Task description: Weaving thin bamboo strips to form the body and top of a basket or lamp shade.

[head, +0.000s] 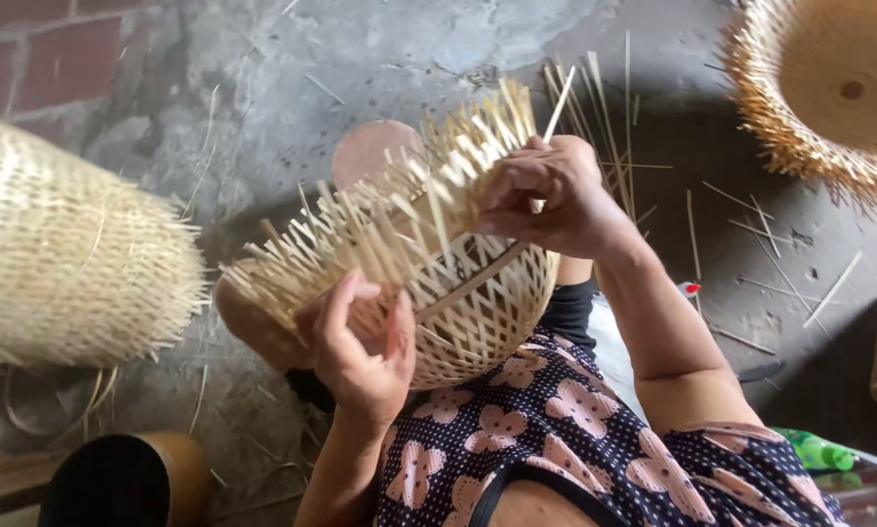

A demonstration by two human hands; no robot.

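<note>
Half-woven bamboo basket is held over the lap, gripped underneath by the left hand, rim strips pinched by the right hand. Beyond the basket, loose bamboo strips are scattered on rough concrete floor; a brick wall is seen far left of it.

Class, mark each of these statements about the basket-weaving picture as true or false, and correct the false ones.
1. Both hands hold the half-woven basket. True: the left hand and right hand grip its rim.
2. The basket's rim is neatly trimmed. False: loose strips stick out all round.
3. A finished-looking woven basket lies at the left. True.
4. The floor is covered by carpet. False: it is bare concrete floor with scattered strips.
</note>
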